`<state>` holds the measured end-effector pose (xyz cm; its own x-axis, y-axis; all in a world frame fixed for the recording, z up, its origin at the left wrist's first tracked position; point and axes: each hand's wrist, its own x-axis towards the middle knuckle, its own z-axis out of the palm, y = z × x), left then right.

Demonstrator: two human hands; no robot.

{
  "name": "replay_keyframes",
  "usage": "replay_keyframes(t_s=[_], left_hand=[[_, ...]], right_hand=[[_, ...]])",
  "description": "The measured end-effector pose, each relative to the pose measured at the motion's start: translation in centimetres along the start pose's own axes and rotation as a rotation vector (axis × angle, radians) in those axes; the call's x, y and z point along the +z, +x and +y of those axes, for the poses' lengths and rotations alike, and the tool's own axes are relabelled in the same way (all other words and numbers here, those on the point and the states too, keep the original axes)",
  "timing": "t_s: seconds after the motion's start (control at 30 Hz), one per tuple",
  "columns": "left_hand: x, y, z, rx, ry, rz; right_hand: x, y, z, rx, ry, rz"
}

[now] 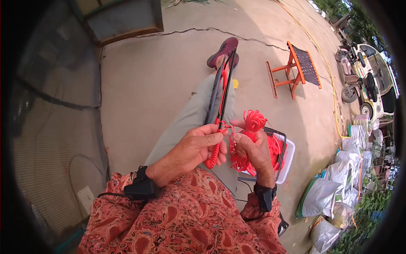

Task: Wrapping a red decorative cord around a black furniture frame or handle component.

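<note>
Cracked concrete floor (139, 84) is filling most of the view I am watching from afar, with an orange-framed stool (306, 63) standing at two o'clock and white sacks (322, 194) slumping at four o'clock. Near the centre, I am seeing a long black frame (213, 101) lying along the grey-trousered legs (177, 127), pointing toward the maroon shoes (220, 53) just past twelve o'clock. Red wrapping (214, 156) is coiling tightly around its near end. The left hand (196, 146) is clamping on that wrapped part, fingers curling about it. At its three o'clock, the right hand (257, 153) is gripping a bundle of red cord (255, 121), loops spilling above and beside the fist; I am not managing to tell which strand is running between the hands. Beyond, toward four o'clock, a white tub (289, 158) is sitting close by.
</note>
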<state>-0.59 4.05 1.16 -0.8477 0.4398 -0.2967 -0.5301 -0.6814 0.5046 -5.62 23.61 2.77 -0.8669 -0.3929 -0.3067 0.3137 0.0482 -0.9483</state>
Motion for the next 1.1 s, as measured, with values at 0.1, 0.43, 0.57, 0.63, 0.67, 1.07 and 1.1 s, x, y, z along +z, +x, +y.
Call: replay_keyframes(t_s=[0.1, 0.43, 0.57, 0.63, 0.67, 1.07, 1.1], left_hand=[[-0.4, -0.3, -0.2, 0.034, -0.022, 0.005], [0.0, 0.2, -0.4, 0.004, -0.057, -0.002], [0.8, 1.3, -1.5, 0.153, -0.075, 0.090], [-0.2, 1.2, -1.9, 0.143, -0.097, 0.065], [-0.6, 1.1, -1.9, 0.131, -0.116, 0.037], [0.0, 0.4, -0.4, -0.020, -0.305, 0.028], [0.1, 0.4, -0.3, -0.014, -0.302, 0.045]], right_hand=[[1.0, 1.1, 1.9, 0.084, 0.055, -0.108], [2.5, -1.7, -6.2, -0.039, 0.161, -0.153], [4.0, -1.7, -5.8, -0.146, -0.277, -0.246], [4.9, -2.0, -6.4, -0.129, -0.335, -0.281], [5.3, -2.1, -6.7, -0.114, -0.393, -0.312], [3.0, -3.3, -7.1, -0.038, -0.327, -0.098], [3.0, -3.3, -7.1, -0.039, -0.329, -0.098]])
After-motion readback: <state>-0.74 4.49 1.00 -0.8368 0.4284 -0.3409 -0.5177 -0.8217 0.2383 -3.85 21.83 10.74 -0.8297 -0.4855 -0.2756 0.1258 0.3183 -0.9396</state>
